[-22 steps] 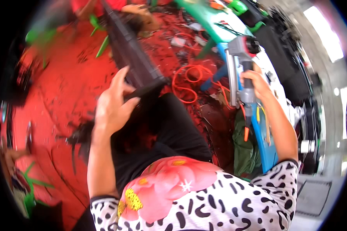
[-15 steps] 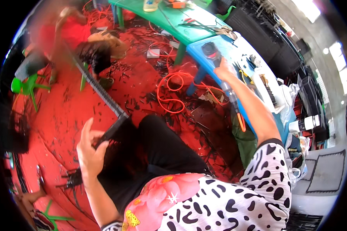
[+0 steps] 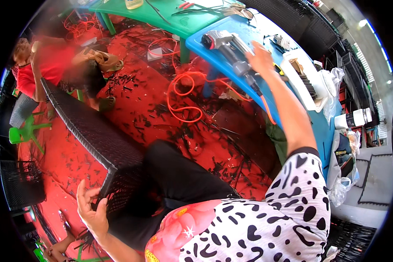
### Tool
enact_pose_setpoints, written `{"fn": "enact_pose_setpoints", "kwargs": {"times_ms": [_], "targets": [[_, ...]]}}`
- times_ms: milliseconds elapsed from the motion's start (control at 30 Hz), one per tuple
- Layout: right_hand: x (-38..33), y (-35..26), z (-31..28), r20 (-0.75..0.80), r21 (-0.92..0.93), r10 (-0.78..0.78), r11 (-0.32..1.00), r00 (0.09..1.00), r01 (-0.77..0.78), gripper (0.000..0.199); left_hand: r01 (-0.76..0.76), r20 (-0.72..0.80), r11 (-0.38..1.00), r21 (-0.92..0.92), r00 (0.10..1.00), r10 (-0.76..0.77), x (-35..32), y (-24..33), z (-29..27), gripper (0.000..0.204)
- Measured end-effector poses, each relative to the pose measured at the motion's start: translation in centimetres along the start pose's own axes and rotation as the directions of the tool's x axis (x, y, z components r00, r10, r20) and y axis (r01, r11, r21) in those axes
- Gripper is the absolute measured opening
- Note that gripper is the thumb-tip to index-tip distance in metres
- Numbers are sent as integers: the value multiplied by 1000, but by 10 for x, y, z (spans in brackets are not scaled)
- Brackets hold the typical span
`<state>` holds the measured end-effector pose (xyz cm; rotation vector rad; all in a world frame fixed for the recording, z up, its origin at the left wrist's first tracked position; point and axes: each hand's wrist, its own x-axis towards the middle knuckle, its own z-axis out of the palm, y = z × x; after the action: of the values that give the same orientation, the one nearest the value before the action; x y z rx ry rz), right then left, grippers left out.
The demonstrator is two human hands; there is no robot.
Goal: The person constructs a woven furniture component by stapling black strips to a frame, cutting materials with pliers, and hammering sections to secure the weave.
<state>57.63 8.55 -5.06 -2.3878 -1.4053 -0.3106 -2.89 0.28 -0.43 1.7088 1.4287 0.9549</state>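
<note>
Left of a blue table (image 3: 197, 43), a worker's left hand (image 3: 94, 214) pinches the near corner edge of a black woven panel (image 3: 91, 126) that leans against the worker's leg. On the blue table lies a grey power tool (image 3: 237, 61); the right hand (image 3: 263, 61), fingers spread, hovers just beside it, any contact impossible to tell. An orange hose (image 3: 170, 102) loops across the red floor (image 3: 61, 161) left of the table. Farther left sits a co-worker (image 3: 52, 65) in red, partly blurred.

co-worker (image 3: 52, 65): blurred | apparent bottle (image 3: 134, 4): cut off above | woven panel (image 3: 94, 131): far side hidden
</note>
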Motion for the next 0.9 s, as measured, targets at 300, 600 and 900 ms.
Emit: {"fn": "enact_pose_setpoints", "kwargs": {"times_ms": [300,600,900], "targets": [[-137,229,-29,232,-343,152,937,961,-66,38,-91,40,993,78,995,89,6,9,4,59],[-68,213,-42,-65,-396,10,917,998,-35,50,-210,-33,971,113,976,215,0,-3,0,72],[-200,-195,-128,328,804,-593,584,735,112,39,-244,-49,956,160,966,255,2,-9,5,75]]}}
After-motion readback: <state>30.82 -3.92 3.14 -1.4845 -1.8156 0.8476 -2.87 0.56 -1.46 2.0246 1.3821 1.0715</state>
